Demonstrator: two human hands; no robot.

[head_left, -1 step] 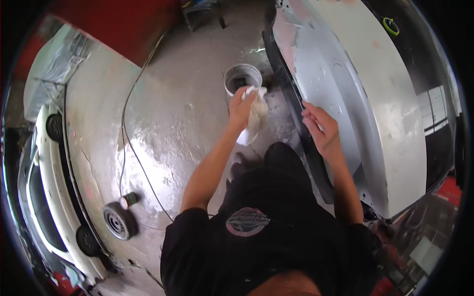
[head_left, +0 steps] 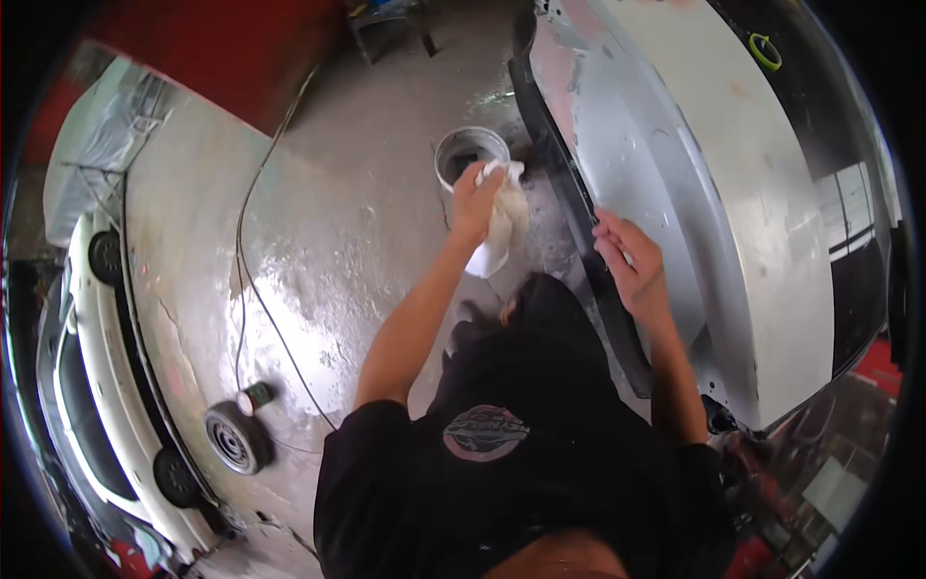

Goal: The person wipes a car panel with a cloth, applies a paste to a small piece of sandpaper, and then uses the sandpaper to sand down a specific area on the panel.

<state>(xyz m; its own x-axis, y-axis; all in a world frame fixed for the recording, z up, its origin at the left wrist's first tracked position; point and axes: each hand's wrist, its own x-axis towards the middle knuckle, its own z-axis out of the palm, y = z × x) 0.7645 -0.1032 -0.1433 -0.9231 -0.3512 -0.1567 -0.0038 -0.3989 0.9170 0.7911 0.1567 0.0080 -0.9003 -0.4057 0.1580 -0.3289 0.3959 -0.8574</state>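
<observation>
My left hand (head_left: 471, 207) is closed around a white cloth (head_left: 503, 227), which hangs down in loose folds. Just beyond it a bucket (head_left: 494, 145) stands on the floor, with something dark inside; the hand overlaps its near rim in the picture. On the right, my right hand (head_left: 632, 259) has its fingers curled, thumb and fingertips pressed together at the edge of a grey car body panel (head_left: 666, 183). A black strip (head_left: 569, 198) runs along that edge. Whether the fingertips pinch the edge or some small thing, I cannot make out.
A silver-grey car with bare and pinkish patches fills the right side; a yellow-green tape roll (head_left: 764, 52) lies on its dark glass. A hose (head_left: 253, 193) crosses the wet floor. At left are a wheel (head_left: 236, 437), a can (head_left: 255, 398) and a white car (head_left: 111, 357).
The cloth in my left hand has shifted slightly up, away from me. My right hand has slid a little toward me along the panel edge, fingers still curled.
</observation>
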